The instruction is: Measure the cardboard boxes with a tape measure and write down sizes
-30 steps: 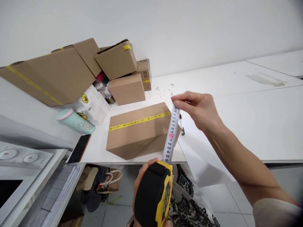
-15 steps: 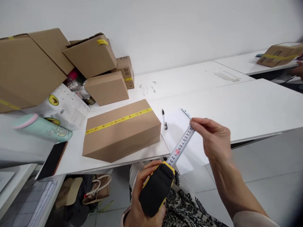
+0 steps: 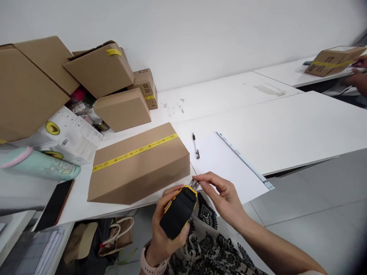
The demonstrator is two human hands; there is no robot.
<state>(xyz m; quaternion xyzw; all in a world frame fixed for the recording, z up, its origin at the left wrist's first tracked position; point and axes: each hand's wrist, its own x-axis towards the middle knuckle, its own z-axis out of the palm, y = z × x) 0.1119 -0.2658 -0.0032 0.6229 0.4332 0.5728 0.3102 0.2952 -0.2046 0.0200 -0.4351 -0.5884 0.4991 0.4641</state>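
My left hand (image 3: 164, 225) is wrapped round a black and yellow tape measure (image 3: 179, 211) held below the table's front edge. The tape is drawn almost fully back into the case. My right hand (image 3: 222, 194) pinches the metal end hook of the tape (image 3: 195, 184) right at the case's mouth. Just beyond my hands lies a closed cardboard box (image 3: 137, 164) with a yellow tape strip across its top. A sheet of white paper (image 3: 226, 164) lies to the box's right, with a black pen (image 3: 195, 146) at its left edge.
A pile of cardboard boxes (image 3: 97, 72) stands at the back left, with a white carton (image 3: 69, 133), a mint green bottle (image 3: 40, 166) and a dark phone (image 3: 54, 204). Far right, another person's hand (image 3: 358, 80) is by a taped box (image 3: 332, 60). Bags (image 3: 114, 235) sit under the table.
The tape has run back into the case. My right hand came down and toward me with the tape's end, from over the box to the case's mouth. The view swung right.
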